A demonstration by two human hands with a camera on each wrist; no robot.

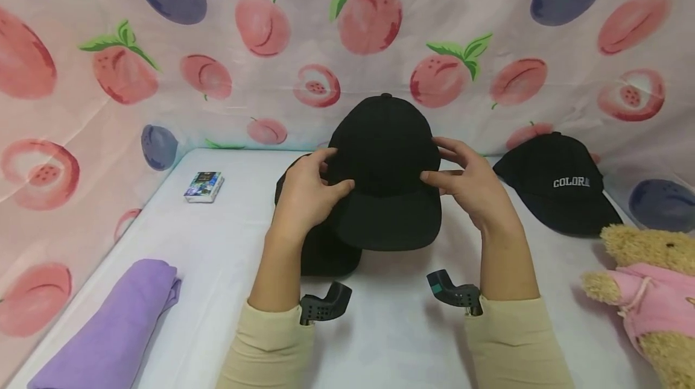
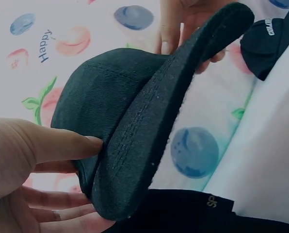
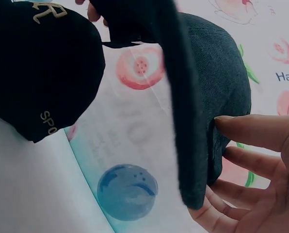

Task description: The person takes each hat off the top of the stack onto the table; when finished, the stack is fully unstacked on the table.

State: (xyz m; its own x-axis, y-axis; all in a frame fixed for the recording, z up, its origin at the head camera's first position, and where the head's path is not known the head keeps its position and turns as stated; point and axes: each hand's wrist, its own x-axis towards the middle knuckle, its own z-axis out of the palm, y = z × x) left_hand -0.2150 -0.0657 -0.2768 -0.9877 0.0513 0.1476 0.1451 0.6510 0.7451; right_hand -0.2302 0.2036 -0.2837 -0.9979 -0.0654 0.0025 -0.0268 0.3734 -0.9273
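COMPONENT COUNT AND PLACEMENT

Caps: three, all black. The held cap (image 1: 385,154) is at centre, brim toward the near side; the left hand (image 1: 306,190) pinches its left edge, the right hand (image 1: 473,187) its right edge, both between thumb and fingers. The second cap (image 1: 328,256) sits behind it to the left, partly blocked from the head view by the held cap and left hand. The lettered cap (image 1: 561,187) lies far right.

Other items: one small box (image 1: 203,188), far left; one purple cloth (image 1: 108,328), near left; one teddy bear (image 1: 659,298), near right.
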